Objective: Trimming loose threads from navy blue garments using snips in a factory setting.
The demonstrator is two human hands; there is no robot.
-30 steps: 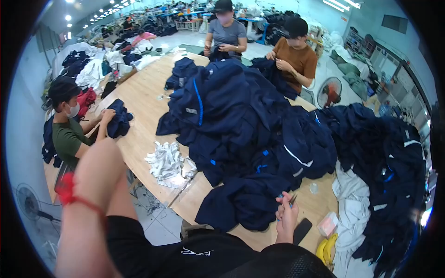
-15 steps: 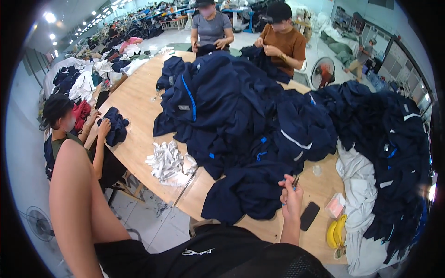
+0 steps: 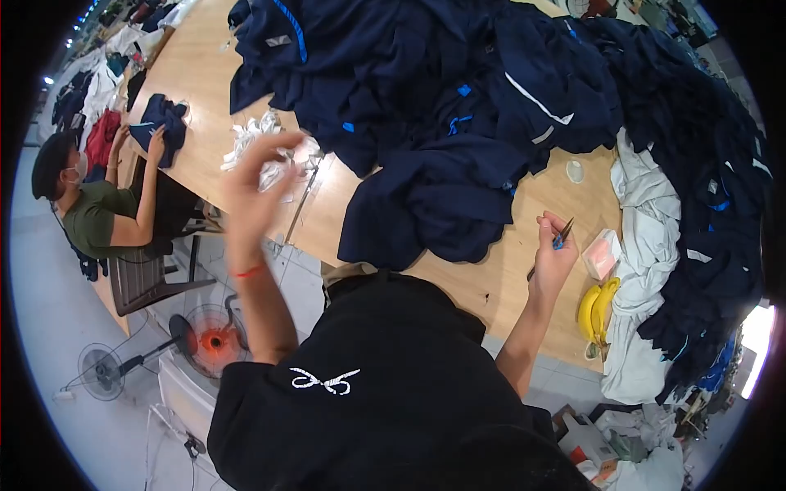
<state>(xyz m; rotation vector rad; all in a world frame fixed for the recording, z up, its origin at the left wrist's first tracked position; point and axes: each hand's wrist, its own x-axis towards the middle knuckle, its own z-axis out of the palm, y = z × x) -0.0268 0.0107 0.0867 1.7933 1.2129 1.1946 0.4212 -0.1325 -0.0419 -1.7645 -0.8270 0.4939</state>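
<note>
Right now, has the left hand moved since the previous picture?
Yes: from out of view, the left hand has come in front of the white fabric strips.

Bananas (image 3: 588, 315): yellow, on tabletop (image 3: 196, 82), right side
Pack (image 3: 603, 254): pink/white, on tabletop near right edge
Chair (image 3: 141, 277): brown, off tabletop's left edge
Grey fan (image 3: 100, 372): well left of tabletop
Co-worker (image 3: 97, 214): green top, black cap, at tabletop's left edge

My left grip (image 3: 255, 186) is raised and blurred, fingers parted and bent over toward my right, the left forearm (image 3: 272, 317) lifted. My right grip (image 3: 557, 254) has its fingers curled in, the right forearm (image 3: 526, 331) slanting outward and forward.
</note>
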